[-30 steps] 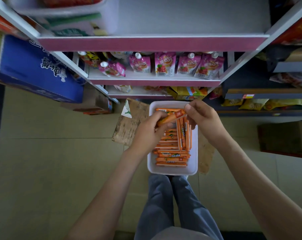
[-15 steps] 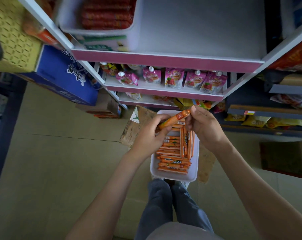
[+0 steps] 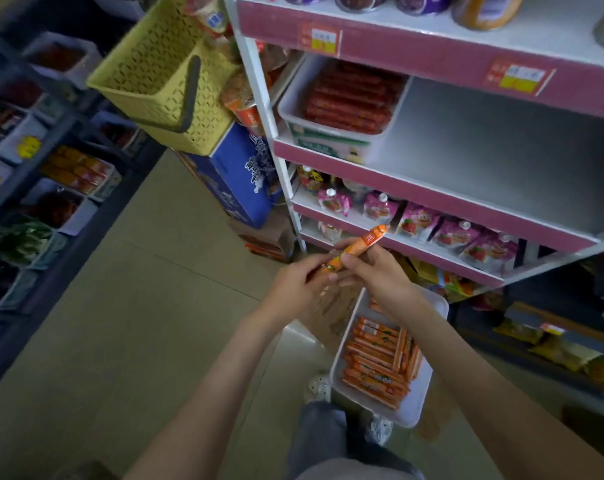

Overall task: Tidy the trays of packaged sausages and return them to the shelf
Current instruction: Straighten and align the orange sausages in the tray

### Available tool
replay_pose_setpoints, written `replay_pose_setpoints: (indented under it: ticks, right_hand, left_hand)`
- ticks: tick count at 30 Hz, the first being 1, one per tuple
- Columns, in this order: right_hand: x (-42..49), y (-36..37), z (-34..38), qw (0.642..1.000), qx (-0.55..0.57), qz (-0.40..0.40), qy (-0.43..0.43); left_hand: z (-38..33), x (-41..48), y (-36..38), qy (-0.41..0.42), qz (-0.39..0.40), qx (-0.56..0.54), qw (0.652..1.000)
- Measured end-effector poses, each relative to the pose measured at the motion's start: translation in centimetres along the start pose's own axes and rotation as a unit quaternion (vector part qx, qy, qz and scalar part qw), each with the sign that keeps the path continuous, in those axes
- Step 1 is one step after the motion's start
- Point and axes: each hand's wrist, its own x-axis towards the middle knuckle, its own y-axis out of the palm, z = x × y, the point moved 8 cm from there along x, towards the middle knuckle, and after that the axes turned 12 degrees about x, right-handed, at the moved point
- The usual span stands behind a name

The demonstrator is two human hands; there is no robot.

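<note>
Holding 1 orange sausage (image 3: 359,247) with both hands. My left hand (image 3: 298,284) curls its fingers round the lower end. My right hand (image 3: 376,277) pinches the middle, thumb on top, so the labelled tip pokes up past my fingertips. Probably I'm turning it to match the rows.

The white tray (image 3: 420,408) lies on the floor below my right wrist, with a few sticks crosswise.

There is bare shelf (image 3: 484,161) up and right of my fingers, beside the red-sausage tray (image 3: 295,105). I judge that's where this tray goes.

1. Left hand (image 3: 293,289) and right hand (image 3: 376,275) now hold the orange sausage (image 3: 357,251) raised clear of the white tray (image 3: 419,396), up and to its left.
2. Camera view swings up and left; the shelf tray (image 3: 293,109) of red sausages is now fully in frame.
</note>
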Motion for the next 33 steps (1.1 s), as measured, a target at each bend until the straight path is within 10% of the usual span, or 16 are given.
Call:
replay_pose_setpoints:
  ticks: [6, 15, 22, 27, 33]
  right_hand:
    - [4.4, 7.6, 3.6, 0.998, -0.034, 0.026, -0.034]
    - [17.7, 24.5, 13.8, 0.952, -0.206, 0.014, -0.227]
    - [28.8, 34.1, 19.4, 0.867, -0.418, -0.002, -0.273]
    - [35.9, 34.5, 16.2, 0.825, -0.553, 0.012, -0.117]
    - [35.7, 34.3, 13.2, 0.684, -0.722, 0.046, -0.091]
  left_hand:
    - [1.9, 0.5, -9.3, -0.01, -0.015, 0.013, 1.0]
    - [6.6, 5.2, -33.4, 0.026, -0.317, 0.204, 0.926]
    - [9.7, 12.5, -41.9, 0.021, -0.258, 0.371, 0.892]
    - [11.3, 16.1, -42.4, 0.014, -0.209, 0.401, 0.892]
    - [12.7, 17.0, -41.2, 0.037, -0.214, 0.417, 0.883]
